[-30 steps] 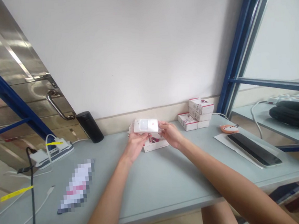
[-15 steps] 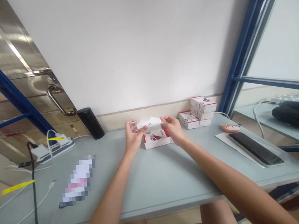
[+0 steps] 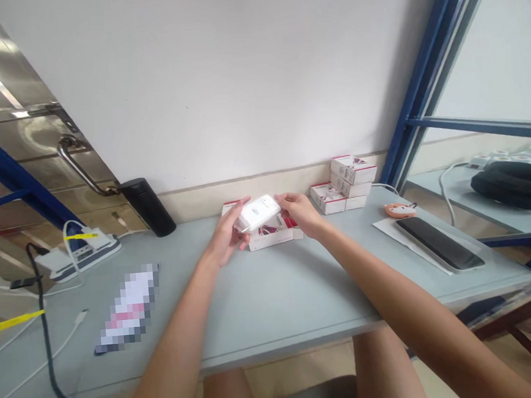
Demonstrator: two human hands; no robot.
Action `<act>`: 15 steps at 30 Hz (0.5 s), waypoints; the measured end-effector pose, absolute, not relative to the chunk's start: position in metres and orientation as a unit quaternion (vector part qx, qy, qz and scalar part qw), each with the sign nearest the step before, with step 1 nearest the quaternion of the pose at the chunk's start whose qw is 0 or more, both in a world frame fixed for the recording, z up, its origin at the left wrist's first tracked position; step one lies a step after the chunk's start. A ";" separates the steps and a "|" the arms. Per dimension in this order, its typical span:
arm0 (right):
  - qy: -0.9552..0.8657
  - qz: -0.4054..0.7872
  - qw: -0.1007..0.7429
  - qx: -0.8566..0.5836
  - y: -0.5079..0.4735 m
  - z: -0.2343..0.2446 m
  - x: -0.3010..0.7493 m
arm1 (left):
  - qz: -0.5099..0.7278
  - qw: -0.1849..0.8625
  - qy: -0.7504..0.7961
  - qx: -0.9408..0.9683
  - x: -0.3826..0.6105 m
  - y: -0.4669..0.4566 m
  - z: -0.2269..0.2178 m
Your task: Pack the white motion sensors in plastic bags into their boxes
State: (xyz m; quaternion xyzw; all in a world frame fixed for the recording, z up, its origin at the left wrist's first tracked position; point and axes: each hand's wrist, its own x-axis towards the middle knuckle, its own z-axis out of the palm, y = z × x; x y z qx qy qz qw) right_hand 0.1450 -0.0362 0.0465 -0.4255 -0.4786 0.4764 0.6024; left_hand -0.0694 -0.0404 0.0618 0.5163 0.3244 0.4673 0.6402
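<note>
Between my two hands a small white boxy device [image 3: 258,213] with rounded edges and faint grey print on its top is held up, tilted, above the table. My left hand [image 3: 226,234] grips its left end, thumb on top and fingers beneath. The fingers of my right hand [image 3: 299,212] are pinched at its right corner. Just below lies a white and red printed carton [image 3: 271,240], partly covered by the device, with a flap sticking out at its right end. Behind my left hand shows the corner of another red and white carton [image 3: 229,207].
Several similar cartons [image 3: 353,170] are stacked by the wall. On the right lie a phone [image 3: 439,243], paper and an orange-white mouse-like item [image 3: 400,210]. At left are a black cylinder [image 3: 149,207], a power strip [image 3: 86,256], cables and a blurred-out packet [image 3: 129,311].
The white device has turned so its printed top faces me, and my left hand has shifted lower on it. The camera view has moved slightly, uncovering the carton behind my left hand.
</note>
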 end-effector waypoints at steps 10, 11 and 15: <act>-0.362 0.649 0.583 -0.329 -0.032 0.046 0.143 | 0.488 0.769 0.176 0.374 -0.072 -0.041 0.062; -0.356 0.648 0.589 -0.326 -0.032 0.047 0.142 | 0.494 0.760 0.176 0.385 -0.071 -0.040 0.061; -0.340 0.623 0.638 -0.298 -0.035 0.049 0.136 | 0.519 0.703 0.203 0.442 -0.065 -0.040 0.057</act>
